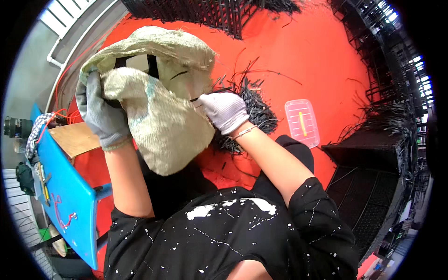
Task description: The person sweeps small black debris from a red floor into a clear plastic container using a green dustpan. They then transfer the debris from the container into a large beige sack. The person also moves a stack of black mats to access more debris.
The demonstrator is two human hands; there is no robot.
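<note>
Speckled shirt (224,238) fronts the sack (163,128); right hand (225,111) partly hides black strips (259,115).

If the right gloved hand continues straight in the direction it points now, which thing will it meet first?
Most likely the pale woven sack: the right hand points up and leftward, toward its open mouth. The fingertips seem at or very near the sack's edge, but depth is unclear.
</note>
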